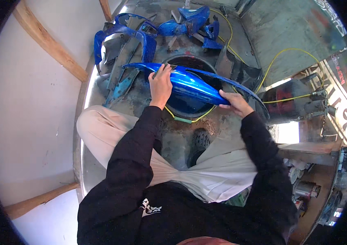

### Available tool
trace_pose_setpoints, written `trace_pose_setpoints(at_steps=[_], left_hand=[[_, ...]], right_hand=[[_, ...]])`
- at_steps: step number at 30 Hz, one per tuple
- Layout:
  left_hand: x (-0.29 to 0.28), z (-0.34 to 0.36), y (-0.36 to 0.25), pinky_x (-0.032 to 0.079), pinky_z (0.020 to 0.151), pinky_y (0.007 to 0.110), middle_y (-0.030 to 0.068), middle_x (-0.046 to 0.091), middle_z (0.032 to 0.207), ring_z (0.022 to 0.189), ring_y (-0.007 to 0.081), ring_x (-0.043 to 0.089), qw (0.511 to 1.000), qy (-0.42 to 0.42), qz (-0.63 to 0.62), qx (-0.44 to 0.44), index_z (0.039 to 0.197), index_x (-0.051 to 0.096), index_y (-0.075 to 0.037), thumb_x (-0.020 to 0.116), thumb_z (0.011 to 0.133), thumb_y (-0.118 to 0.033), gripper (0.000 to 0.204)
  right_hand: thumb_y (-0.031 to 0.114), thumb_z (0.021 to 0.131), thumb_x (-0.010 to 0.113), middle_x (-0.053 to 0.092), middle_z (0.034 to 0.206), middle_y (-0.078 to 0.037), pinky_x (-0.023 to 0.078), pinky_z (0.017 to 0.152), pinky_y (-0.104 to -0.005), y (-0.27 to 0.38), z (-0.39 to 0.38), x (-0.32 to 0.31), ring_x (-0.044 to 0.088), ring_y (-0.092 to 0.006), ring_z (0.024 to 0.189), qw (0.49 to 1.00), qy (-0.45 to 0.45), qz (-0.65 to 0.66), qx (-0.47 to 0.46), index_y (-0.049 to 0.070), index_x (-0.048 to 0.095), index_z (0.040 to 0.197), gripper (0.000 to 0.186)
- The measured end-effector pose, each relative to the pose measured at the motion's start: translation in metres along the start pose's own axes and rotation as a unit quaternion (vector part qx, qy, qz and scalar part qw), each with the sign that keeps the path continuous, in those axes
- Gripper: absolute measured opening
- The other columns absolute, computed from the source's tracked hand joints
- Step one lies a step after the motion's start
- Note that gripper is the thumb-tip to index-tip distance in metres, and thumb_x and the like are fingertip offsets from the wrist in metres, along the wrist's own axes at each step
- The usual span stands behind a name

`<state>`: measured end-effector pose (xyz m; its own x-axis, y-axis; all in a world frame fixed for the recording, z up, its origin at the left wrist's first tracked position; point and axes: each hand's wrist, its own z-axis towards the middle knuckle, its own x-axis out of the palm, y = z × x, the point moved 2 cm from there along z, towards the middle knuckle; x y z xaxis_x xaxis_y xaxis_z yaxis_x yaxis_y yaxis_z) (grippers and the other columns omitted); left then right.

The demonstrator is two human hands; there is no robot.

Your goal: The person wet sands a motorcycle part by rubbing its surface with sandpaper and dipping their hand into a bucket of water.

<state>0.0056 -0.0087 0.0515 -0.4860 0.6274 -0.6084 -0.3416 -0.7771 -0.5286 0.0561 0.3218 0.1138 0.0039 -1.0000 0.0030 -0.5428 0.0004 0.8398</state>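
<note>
Glossy blue panel was held crosswise above the black bucket, sloping down rightward. Left hand: fingers closed over the panel near its left part. Right hand: fingers pinched its right tip; the spread grip presumably steadied its length. Other blue parts lay beyond, likely clear of the hands.

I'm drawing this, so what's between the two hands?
A shiny blue panel stretches between the left hand and right hand, in the head view.

bright glare along the blue panel, blackened fisheye corners
</note>
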Motion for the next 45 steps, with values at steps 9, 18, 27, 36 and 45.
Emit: trace_pose_setpoints(at_steps=[9,18,27,36,45], left_hand=[[0.004,-0.003,-0.001,0.037,0.109,0.051,0.0098,0.071,0.133,0.132,0.0269,0.060,0.998,-0.007,-0.007,-0.054,0.123,0.072,-0.005,0.055,0.105,-0.013,0.026],[-0.002,-0.019,-0.020,0.034,0.113,0.051,0.0081,0.070,0.135,0.136,0.0249,0.058,0.999,-0.037,0.017,-0.015,0.124,0.070,-0.005,0.056,0.104,-0.011,0.026],[-0.001,-0.017,-0.045,0.035,0.110,0.048,0.0104,0.069,0.138,0.136,0.0279,0.059,0.991,-0.069,0.094,-0.062,0.131,0.068,-0.003,0.054,0.103,-0.010,0.031],[-0.001,-0.018,-0.060,0.027,0.113,0.057,0.0078,0.066,0.143,0.140,0.0237,0.056,0.992,-0.035,0.083,-0.086,0.138,0.065,-0.009,0.049,0.105,-0.009,0.036],[-0.011,-0.015,-0.049,0.023,0.115,0.054,0.0079,0.064,0.146,0.141,0.0219,0.055,0.990,-0.035,0.091,-0.107,0.143,0.062,-0.012,0.049,0.105,-0.011,0.040]], right_hand=[[0.029,0.101,0.070,0.075,0.111,-0.016,0.065,0.083,-0.0315,0.059,0.013,-0.010,0.075,-0.0238,0.101,0.953,0.190,-0.233,0.037,-0.006,0.068,0.128,0.044],[0.038,0.096,0.076,0.072,0.086,-0.003,0.050,0.065,-0.0286,-0.069,0.026,0.008,0.064,-0.0118,0.072,0.982,-0.050,0.114,-0.144,0.002,0.076,0.102,0.036],[0.040,0.097,0.073,0.055,0.062,0.003,0.031,0.044,-0.0267,-0.095,0.039,0.005,0.047,-0.0081,0.048,0.969,-0.142,0.082,-0.186,0.012,0.065,0.069,0.041],[0.036,0.100,0.070,0.058,0.062,0.000,0.037,0.042,-0.0273,-0.113,0.041,0.006,0.050,-0.0094,0.045,0.976,-0.104,0.113,-0.153,0.008,0.066,0.071,0.041],[0.034,0.102,0.068,0.059,0.064,-0.001,0.043,0.043,-0.0282,-0.110,0.050,0.000,0.053,-0.0099,0.047,0.977,-0.060,0.118,-0.165,0.006,0.067,0.073,0.041]])
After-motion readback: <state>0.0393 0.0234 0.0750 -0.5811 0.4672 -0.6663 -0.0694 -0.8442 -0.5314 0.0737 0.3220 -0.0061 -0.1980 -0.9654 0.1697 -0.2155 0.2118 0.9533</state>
